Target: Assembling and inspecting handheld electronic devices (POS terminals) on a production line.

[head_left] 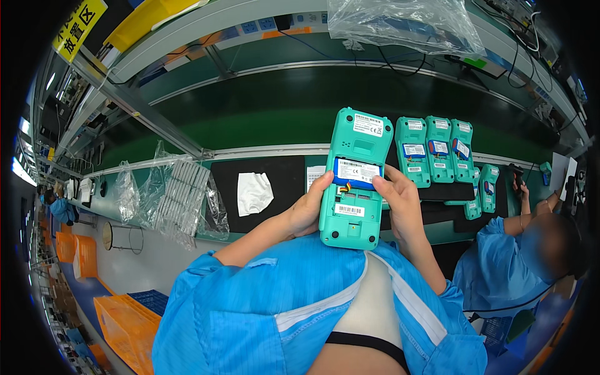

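Teal device (360,204), back-side up, near centre; my left hand (308,208) grips its left edge, right hand (403,199) its right, thumb at blue battery (357,172). I'd press evenly, keeping wires (345,187) unpinched.

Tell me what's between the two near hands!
In the head view, a teal handheld terminal with a blue battery pack is between the left hand and right hand.

Teal device (362,199), back side up, is gripped btw. L hand (307,209) & R hand (401,200), R thumb placed at blue batt. (356,174) in open bay. Sim. devices (439,164) are lined up to R. Crumpled white sheet (254,194) is laid on black mat (289,175), plastic-wrapped strips (180,195) further L. Co-worker (506,269) is seen far R.
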{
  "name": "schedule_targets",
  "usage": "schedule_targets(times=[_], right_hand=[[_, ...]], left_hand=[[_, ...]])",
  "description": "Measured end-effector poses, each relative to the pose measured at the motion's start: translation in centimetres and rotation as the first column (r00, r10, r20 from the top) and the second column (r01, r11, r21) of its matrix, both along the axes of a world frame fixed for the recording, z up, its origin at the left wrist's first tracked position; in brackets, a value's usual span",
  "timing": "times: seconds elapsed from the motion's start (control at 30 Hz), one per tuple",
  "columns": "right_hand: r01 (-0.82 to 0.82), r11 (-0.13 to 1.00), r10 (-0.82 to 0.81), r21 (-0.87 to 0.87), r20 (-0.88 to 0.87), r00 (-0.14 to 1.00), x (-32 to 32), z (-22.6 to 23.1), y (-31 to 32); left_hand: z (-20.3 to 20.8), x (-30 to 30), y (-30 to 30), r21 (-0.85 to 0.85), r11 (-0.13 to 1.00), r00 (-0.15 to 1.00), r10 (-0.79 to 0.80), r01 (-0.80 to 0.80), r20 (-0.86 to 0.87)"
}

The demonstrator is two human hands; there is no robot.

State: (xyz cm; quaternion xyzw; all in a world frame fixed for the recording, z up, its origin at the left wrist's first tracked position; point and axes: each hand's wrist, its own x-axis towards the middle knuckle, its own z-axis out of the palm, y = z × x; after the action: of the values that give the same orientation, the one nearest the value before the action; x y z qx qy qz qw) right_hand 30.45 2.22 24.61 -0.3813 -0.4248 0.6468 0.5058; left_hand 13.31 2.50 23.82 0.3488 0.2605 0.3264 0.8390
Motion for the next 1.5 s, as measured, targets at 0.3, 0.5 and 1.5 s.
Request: schedule_targets(times=[0.3,0.5,1.5], right_hand=[[0.079,0.996,-0.082,-0.041,-0.075,0.994,-0.6,-1.1,-0.3],[0.047,0.997,-0.051,-0.053,-0.082,0.995,-0.8,-1.1,-0.6],[0.064,0.974,-0.052,0.217,-0.057,0.997,-0.8,-0.1,-1.1]], left_hand=[[0.5,-1.5,0.0,0.169,0.985,0.887,0.112,-0.04,-0.447],[-0.8,-1.2,-0.2,0.252,0.959,0.915,0.213,-0.129,-0.343],[0.5,-1.1,-0.6,0.546,0.83,0.865,0.354,-0.115,-0.356]])
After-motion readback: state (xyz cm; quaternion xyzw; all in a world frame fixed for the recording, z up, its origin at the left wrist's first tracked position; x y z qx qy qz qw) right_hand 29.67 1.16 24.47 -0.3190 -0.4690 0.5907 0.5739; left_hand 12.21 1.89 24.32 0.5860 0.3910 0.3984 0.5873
